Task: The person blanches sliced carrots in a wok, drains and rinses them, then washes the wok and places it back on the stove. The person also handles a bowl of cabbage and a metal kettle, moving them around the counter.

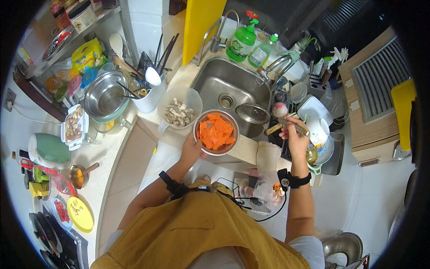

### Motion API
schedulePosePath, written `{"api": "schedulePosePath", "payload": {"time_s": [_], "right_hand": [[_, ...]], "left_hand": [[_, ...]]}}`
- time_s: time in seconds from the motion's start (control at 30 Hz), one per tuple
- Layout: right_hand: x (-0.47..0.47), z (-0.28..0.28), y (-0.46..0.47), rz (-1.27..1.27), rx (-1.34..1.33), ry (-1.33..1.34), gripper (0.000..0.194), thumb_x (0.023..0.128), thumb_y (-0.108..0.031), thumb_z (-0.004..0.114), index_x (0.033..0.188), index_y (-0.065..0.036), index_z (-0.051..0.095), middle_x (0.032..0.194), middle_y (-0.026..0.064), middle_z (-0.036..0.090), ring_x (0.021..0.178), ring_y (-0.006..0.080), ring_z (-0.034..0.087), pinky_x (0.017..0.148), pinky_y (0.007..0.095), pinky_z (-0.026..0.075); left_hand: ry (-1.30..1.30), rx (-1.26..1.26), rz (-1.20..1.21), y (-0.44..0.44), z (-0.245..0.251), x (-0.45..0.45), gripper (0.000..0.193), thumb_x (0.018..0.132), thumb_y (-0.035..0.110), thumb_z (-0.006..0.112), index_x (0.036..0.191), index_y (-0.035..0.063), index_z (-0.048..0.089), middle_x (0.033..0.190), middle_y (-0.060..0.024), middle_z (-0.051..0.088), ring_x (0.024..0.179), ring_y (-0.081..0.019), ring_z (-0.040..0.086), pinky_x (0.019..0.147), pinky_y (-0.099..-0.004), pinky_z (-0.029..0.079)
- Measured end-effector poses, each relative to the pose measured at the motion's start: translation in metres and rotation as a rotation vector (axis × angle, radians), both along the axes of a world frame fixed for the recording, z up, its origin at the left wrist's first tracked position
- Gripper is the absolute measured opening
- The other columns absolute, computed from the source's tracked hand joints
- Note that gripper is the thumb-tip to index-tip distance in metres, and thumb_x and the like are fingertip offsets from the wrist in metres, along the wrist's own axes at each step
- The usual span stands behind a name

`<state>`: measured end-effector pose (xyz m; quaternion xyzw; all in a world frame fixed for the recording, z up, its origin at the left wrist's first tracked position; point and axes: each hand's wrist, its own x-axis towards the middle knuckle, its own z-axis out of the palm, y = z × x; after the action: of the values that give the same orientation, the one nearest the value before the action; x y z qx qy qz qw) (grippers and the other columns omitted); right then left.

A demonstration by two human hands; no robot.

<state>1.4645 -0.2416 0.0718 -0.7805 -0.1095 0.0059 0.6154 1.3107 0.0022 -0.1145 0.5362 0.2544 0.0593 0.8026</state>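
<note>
My left hand [192,148] grips the rim of a round metal bowl [237,143] full of sliced carrots [216,131], held at the sink's front edge. Beside it on the counter stands a translucent plastic jug [164,101] with sliced mushrooms [177,112] inside. On the right, my right hand [295,138] is closed around a grey-brown handle [286,123] with a metal end cap; I cannot tell which tool it belongs to. Close to those fingers are a wooden stick-like piece [273,129] and a red-and-white ball-shaped thing [280,109].
The stainless steel sink [211,79] holds a perforated metal strainer [252,113] near its right side. Green soap bottles [241,43] line the back. Bowls and dishes [317,130] crowd the right. Leftward are a utensil holder [149,99], a steel basin [106,94] and a yellow plate [80,218].
</note>
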Motion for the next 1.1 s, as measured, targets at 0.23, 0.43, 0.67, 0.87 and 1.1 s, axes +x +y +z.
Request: {"api": "schedulePosePath", "payload": {"time_s": [0.23,0.43,0.67,0.87,1.1], "right_hand": [[-0.001,-0.024,-0.005,-0.102,0.008,-0.025,0.022,0.088,-0.015,0.054,0.101,0.003,0.059,0.073,0.0118,0.063,0.056,0.0178,0.062,0.052,0.0253,0.052],[0.024,-0.040,-0.024,-0.185,0.085,0.031,0.031,0.091,-0.027,0.050,0.104,-0.001,0.060,0.081,0.0106,0.064,0.064,0.0176,0.062,0.061,0.0282,0.054],[0.099,-0.058,-0.051,-0.045,-0.066,-0.059,0.033,0.091,-0.027,0.051,0.109,0.001,0.058,0.086,0.0115,0.064,0.065,0.0151,0.061,0.057,0.0250,0.051],[0.115,-0.067,-0.015,-0.121,-0.263,-0.207,0.025,0.088,-0.023,0.056,0.094,0.000,0.064,0.088,0.0097,0.065,0.071,0.0172,0.062,0.060,0.0266,0.052],[0.165,-0.065,-0.007,-0.366,0.083,0.150,0.050,0.085,-0.045,0.054,0.068,0.002,0.061,0.055,0.0118,0.057,0.042,0.0191,0.055,0.040,0.0290,0.047]], "left_hand": [[-0.024,0.019,-0.028,0.004,0.001,0.006,0.039,0.086,0.004,0.043,0.124,0.0008,0.035,0.082,-0.0153,0.061,0.046,-0.0171,0.058,0.039,-0.0263,0.051],[-0.212,-0.089,0.082,-0.003,-0.009,0.012,0.043,0.083,0.004,0.050,0.125,0.0052,0.042,0.102,-0.0137,0.059,0.067,-0.0239,0.064,0.046,-0.0312,0.055],[0.123,0.134,0.014,-0.001,0.024,0.009,0.046,0.084,0.006,0.045,0.130,0.0049,0.037,0.098,-0.0196,0.058,0.050,-0.0198,0.060,0.042,-0.0309,0.051],[-0.113,-0.026,0.198,-0.020,-0.002,0.015,0.045,0.088,0.010,0.045,0.132,0.0063,0.037,0.110,-0.0168,0.055,0.082,-0.0251,0.063,0.048,-0.0355,0.054],[-0.057,-0.029,0.165,-0.018,-0.019,0.016,0.039,0.088,0.010,0.051,0.124,0.0009,0.039,0.092,-0.0147,0.062,0.055,-0.0186,0.062,0.042,-0.0260,0.052]]}}
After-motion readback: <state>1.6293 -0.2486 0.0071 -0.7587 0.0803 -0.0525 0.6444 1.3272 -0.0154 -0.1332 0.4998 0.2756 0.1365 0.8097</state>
